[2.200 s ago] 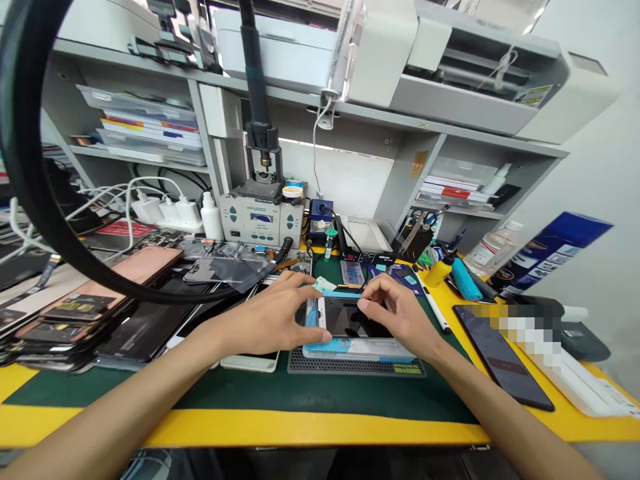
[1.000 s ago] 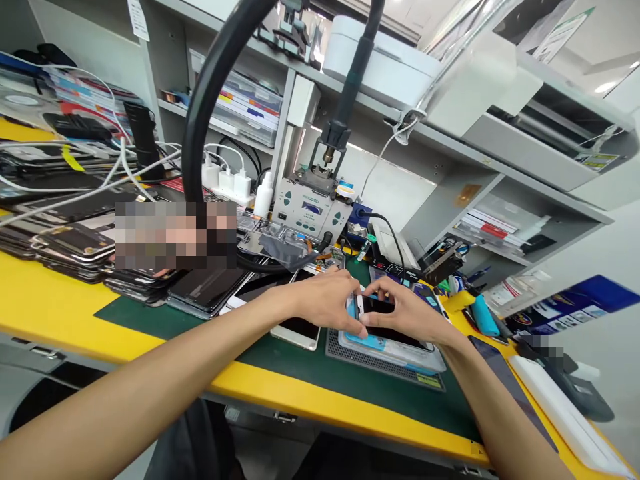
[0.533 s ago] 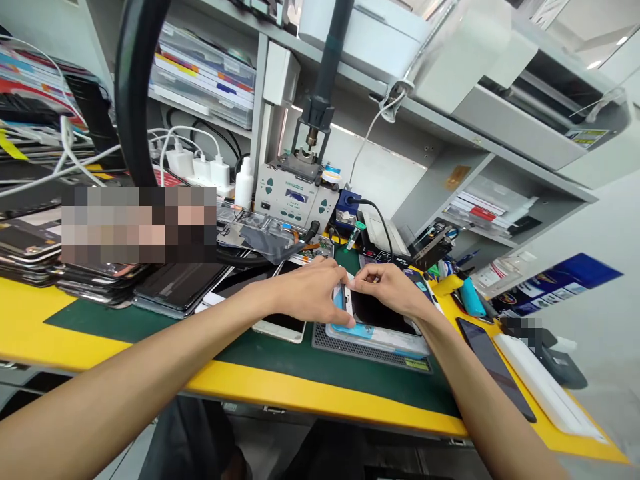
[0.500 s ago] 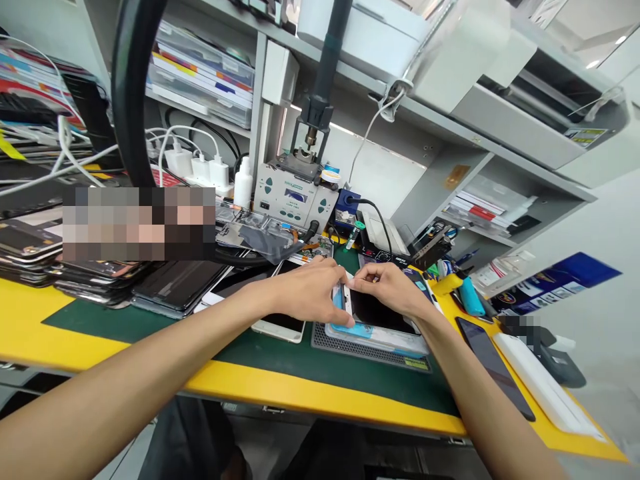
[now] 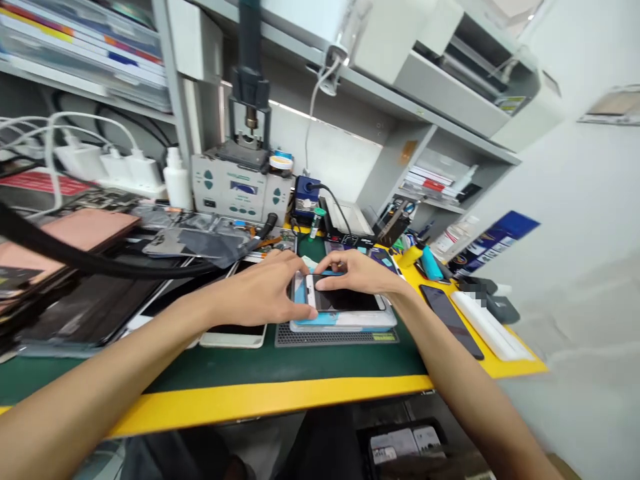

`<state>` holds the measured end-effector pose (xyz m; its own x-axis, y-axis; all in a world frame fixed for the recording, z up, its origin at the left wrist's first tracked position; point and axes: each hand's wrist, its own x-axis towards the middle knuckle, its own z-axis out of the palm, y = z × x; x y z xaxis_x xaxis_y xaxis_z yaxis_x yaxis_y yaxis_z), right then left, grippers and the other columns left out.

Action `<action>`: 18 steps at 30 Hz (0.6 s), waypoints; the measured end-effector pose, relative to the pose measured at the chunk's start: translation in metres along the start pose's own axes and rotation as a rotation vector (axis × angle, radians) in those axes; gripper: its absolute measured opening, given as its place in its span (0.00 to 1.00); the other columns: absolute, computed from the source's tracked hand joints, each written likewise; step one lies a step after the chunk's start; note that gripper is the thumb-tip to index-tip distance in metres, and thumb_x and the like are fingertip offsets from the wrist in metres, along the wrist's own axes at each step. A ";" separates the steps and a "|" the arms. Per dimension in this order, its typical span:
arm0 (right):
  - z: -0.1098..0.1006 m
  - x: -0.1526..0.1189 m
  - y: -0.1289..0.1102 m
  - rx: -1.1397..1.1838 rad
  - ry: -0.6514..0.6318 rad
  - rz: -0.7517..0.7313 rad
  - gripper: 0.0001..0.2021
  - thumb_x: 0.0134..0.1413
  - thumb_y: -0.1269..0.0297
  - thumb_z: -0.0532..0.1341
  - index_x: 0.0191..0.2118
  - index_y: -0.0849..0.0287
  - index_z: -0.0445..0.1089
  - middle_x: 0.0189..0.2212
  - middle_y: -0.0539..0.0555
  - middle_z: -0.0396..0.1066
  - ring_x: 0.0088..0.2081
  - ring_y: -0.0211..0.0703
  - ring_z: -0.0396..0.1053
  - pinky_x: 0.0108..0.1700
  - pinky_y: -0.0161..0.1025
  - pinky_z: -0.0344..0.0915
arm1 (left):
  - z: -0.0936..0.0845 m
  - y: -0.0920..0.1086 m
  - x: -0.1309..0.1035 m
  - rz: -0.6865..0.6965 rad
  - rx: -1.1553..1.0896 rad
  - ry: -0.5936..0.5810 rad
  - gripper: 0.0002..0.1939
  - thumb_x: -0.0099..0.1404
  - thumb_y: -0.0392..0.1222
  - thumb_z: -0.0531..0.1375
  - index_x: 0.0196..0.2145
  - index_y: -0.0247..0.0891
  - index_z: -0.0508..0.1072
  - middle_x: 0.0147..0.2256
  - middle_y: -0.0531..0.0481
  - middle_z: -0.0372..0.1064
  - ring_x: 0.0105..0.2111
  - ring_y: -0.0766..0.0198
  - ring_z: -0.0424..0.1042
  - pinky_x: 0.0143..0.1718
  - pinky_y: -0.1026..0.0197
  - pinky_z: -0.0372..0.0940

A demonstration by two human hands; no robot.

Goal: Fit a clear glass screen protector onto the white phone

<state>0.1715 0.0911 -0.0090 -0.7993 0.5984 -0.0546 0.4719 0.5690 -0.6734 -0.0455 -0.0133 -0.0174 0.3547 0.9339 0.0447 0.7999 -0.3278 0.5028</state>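
A smartphone [image 5: 350, 300] with a black screen and white end lies crosswise on a white-and-blue box [image 5: 345, 323], which rests on a grey perforated pad [image 5: 335, 337]. My left hand [image 5: 265, 290] grips the phone's left end, thumb at the near corner and fingers at the far one. Over the far side is my right hand [image 5: 357, 272], its thumb laid on the screen near the white end and its bent index finger at the far edge. Left of the box, partly under my left wrist, lies another phone [image 5: 235, 337] with a white frame.
Stacked phone parts [image 5: 75, 293] fill the left, with a black hose [image 5: 100, 260] across them. A soldering station [image 5: 240, 190] and a white bottle [image 5: 177, 180] stand behind. On the right are a dark phone [image 5: 453, 320] and a long white box [image 5: 490, 327].
The view has swung to the right, so the bench appears further left. My right thumb now lies over the screen; before, its fingertips pinched at the white end. My left hand still grips that end.
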 end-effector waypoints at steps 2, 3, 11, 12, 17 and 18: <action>-0.002 -0.001 0.002 0.007 -0.007 -0.017 0.20 0.48 0.50 0.72 0.43 0.58 0.79 0.35 0.50 0.73 0.35 0.41 0.63 0.38 0.37 0.58 | 0.001 0.000 0.001 -0.011 -0.005 0.016 0.36 0.57 0.65 0.62 0.56 0.39 0.69 0.56 0.41 0.67 0.53 0.44 0.69 0.51 0.52 0.64; -0.003 -0.001 0.003 0.007 -0.012 -0.018 0.21 0.47 0.49 0.72 0.44 0.57 0.79 0.35 0.50 0.72 0.35 0.41 0.64 0.38 0.37 0.58 | 0.002 -0.001 0.002 -0.017 -0.011 0.021 0.37 0.57 0.67 0.61 0.56 0.40 0.69 0.56 0.41 0.67 0.53 0.44 0.69 0.50 0.52 0.65; 0.001 0.002 0.007 0.075 0.036 0.004 0.19 0.47 0.48 0.72 0.39 0.58 0.80 0.34 0.51 0.76 0.36 0.42 0.67 0.38 0.38 0.58 | 0.012 -0.007 0.004 -0.009 -0.006 0.058 0.38 0.57 0.70 0.60 0.57 0.43 0.69 0.59 0.40 0.66 0.54 0.41 0.69 0.48 0.49 0.67; 0.002 0.003 0.007 0.096 0.046 0.003 0.18 0.47 0.49 0.72 0.38 0.58 0.80 0.34 0.51 0.77 0.36 0.42 0.68 0.38 0.38 0.59 | 0.014 -0.009 0.005 0.002 -0.001 0.066 0.37 0.57 0.69 0.60 0.57 0.44 0.69 0.59 0.41 0.66 0.54 0.41 0.69 0.48 0.49 0.67; 0.004 0.003 0.005 0.154 0.086 -0.009 0.16 0.47 0.51 0.72 0.34 0.60 0.81 0.33 0.52 0.78 0.36 0.42 0.70 0.37 0.36 0.60 | 0.023 -0.006 0.007 0.025 0.029 0.102 0.35 0.58 0.67 0.60 0.56 0.43 0.68 0.59 0.41 0.66 0.56 0.40 0.67 0.50 0.48 0.65; 0.005 0.004 0.006 0.157 0.096 -0.008 0.16 0.47 0.51 0.72 0.33 0.60 0.81 0.31 0.51 0.78 0.35 0.42 0.70 0.36 0.35 0.60 | 0.024 -0.005 0.007 0.018 0.025 0.116 0.35 0.59 0.67 0.60 0.56 0.43 0.68 0.59 0.41 0.66 0.56 0.40 0.67 0.51 0.48 0.65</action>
<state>0.1694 0.0938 -0.0168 -0.7600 0.6498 0.0164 0.3960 0.4828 -0.7811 -0.0348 -0.0086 -0.0404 0.3116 0.9378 0.1534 0.8062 -0.3463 0.4796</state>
